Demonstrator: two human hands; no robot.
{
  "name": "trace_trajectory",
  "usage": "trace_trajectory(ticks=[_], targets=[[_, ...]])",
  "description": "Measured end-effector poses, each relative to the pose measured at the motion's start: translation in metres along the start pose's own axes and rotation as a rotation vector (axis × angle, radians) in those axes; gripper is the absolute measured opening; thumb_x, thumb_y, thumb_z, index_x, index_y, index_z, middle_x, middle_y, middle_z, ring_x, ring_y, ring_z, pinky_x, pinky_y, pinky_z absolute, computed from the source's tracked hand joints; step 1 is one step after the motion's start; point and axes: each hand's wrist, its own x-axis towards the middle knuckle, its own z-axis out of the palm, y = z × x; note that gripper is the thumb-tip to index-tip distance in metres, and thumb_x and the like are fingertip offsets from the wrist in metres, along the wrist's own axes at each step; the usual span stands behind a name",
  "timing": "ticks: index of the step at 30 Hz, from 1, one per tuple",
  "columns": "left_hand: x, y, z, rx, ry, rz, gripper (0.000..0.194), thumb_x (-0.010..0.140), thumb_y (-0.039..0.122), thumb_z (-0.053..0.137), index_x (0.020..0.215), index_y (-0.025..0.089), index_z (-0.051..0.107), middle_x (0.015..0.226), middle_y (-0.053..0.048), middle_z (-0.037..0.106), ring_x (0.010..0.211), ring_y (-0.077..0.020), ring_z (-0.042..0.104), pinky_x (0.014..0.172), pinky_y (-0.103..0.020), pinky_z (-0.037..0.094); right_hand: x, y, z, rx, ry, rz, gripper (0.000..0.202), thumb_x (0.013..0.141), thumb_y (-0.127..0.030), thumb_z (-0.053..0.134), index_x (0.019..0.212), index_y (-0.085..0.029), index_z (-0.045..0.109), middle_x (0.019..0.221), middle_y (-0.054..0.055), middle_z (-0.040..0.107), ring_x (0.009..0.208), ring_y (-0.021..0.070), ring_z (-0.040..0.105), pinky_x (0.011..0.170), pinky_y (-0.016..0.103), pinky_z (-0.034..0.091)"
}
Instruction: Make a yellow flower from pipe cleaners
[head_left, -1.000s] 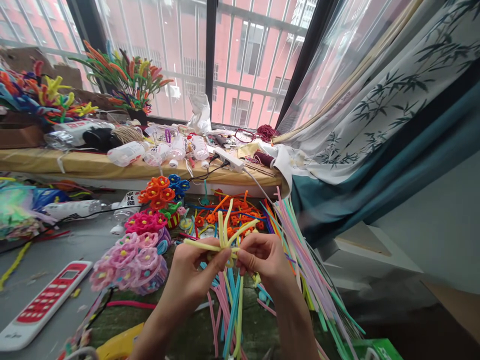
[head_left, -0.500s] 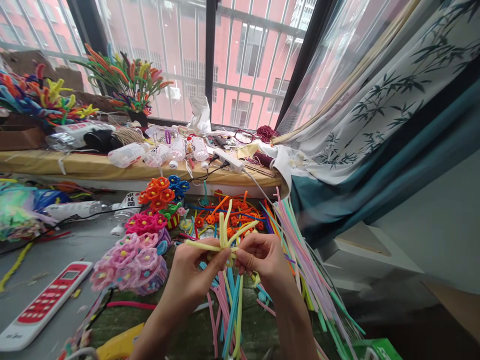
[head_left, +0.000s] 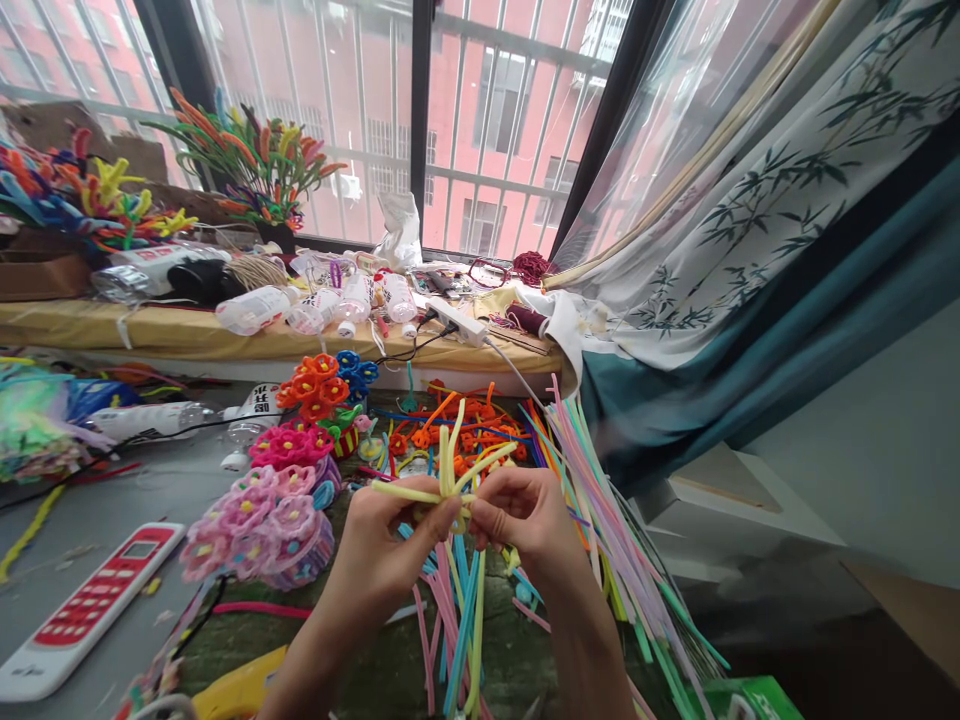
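Several pale yellow pipe cleaners [head_left: 448, 462] are joined at a centre, with their ends fanned upward and to the sides. My left hand [head_left: 401, 530] pinches them at that centre between thumb and fingers. Close beside it, my right hand [head_left: 521, 508] has its thumb and index finger closed on a short yellow end to the right. The fingertips of both hands nearly meet. Loose pink, blue and yellow pipe cleaners [head_left: 466, 620] lie on the green surface below the hands.
Pink flowers [head_left: 259, 520] and orange flowers [head_left: 313, 385] stand left of the hands. A long pastel bundle [head_left: 611, 520] lies at the right. A red and white remote [head_left: 94, 610] is at the lower left. Bottles [head_left: 255, 310] and a power strip [head_left: 457, 320] rest on the ledge.
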Motion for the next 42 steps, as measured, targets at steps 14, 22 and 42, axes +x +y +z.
trace_trajectory(ticks=[14,22,42], targets=[[0.008,-0.001,-0.009,-0.115,0.116,-0.043,0.017,0.081,0.034,0.07,0.08,0.017,0.071,0.074,-0.001,0.069,0.063,-0.0125,0.062,0.056,-0.019,0.047,-0.001,-0.011,-0.007,-0.159,0.032,-0.054,0.03,0.071,-0.042,0.084,0.063,-0.016,0.071,0.052,0.0,0.064,0.047,0.013,0.058,0.045,0.023,0.046],[0.005,0.001,-0.005,-0.276,0.191,-0.127,0.02,0.08,0.033,0.075,0.073,0.016,0.07,0.062,0.004,0.062,0.05,-0.0065,0.051,0.045,-0.014,0.039,0.002,-0.007,-0.003,-0.024,0.076,-0.085,0.031,0.076,-0.045,0.081,0.088,-0.018,0.073,0.068,0.001,0.07,0.058,0.0136,0.064,0.055,0.024,0.052],[0.003,0.002,-0.012,-0.372,0.065,-0.04,0.013,0.072,0.015,0.079,0.08,0.025,0.082,0.071,0.0,0.079,0.054,-0.0107,0.065,0.051,-0.016,0.05,0.004,-0.002,0.019,0.104,0.082,-0.048,0.019,0.071,-0.035,0.086,0.078,-0.019,0.078,0.073,0.002,0.074,0.069,0.0161,0.067,0.066,0.024,0.056]])
